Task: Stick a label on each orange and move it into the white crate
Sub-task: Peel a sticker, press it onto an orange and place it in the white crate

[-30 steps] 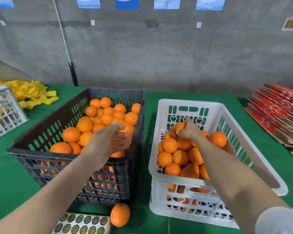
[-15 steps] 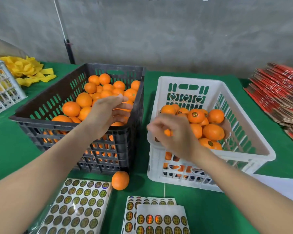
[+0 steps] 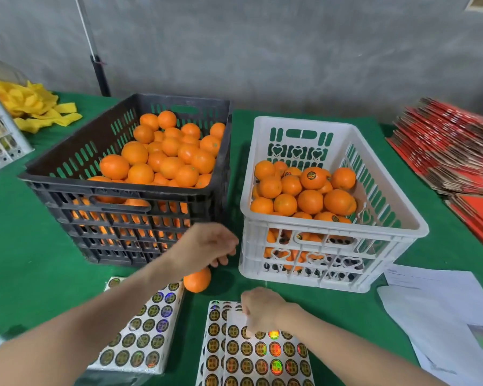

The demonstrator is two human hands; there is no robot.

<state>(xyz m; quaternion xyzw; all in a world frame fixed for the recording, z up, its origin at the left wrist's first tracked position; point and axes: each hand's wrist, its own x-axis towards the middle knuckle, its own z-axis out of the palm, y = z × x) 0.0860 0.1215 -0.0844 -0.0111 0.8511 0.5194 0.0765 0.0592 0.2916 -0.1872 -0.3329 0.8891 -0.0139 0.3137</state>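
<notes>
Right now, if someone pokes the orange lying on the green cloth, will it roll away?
Probably: the orange is round and lies loose on the flat green cloth, so a poke would likely roll it. The black crate close behind might stop it that way. Its skin looks firm, so a gentle grip shouldn't squash it.

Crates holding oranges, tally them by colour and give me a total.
Black crate: 1
White crate: 1
Total: 2
</notes>
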